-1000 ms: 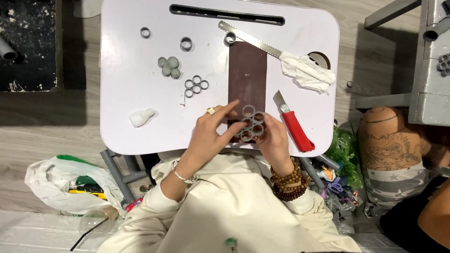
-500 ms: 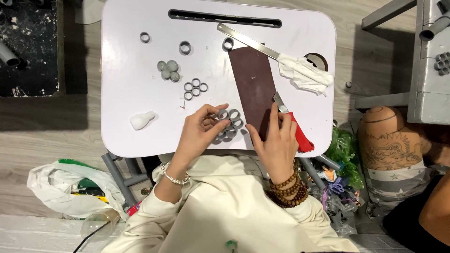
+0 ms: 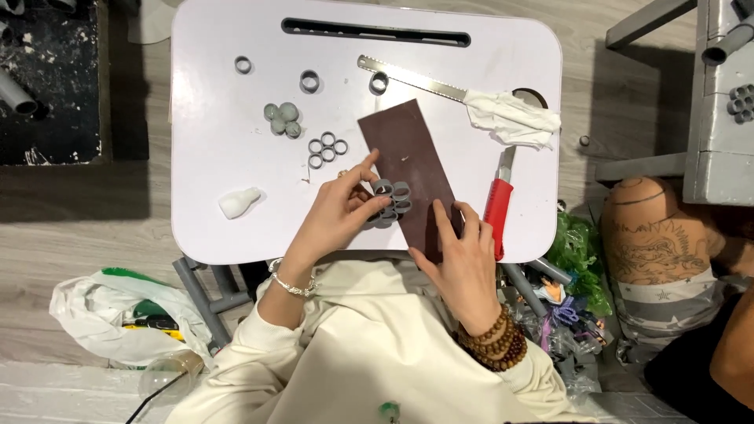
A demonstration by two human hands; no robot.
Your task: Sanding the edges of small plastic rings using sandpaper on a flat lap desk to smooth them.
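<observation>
My left hand (image 3: 334,216) grips a cluster of grey rings (image 3: 390,201) glued side by side and presses it flat on a brown sheet of sandpaper (image 3: 408,169). My right hand (image 3: 462,263) lies open on the near end of that sheet, fingers spread, holding it against the white lap table (image 3: 228,157). A red-handled utility knife (image 3: 498,206) lies just right of my right hand.
Loose grey rings (image 3: 309,81), a smaller ring cluster (image 3: 326,148), round grey caps (image 3: 283,118), a white glue bottle (image 3: 238,202) and a saw blade with cloth-wrapped handle (image 3: 471,98) lie on the table. Plastic bags and a patterned vase (image 3: 656,235) stand on the floor around it.
The sandpaper has turned and slid left. My left hand moved the ring cluster up onto it. My right hand shifted from the knife to the sheet's near end.
</observation>
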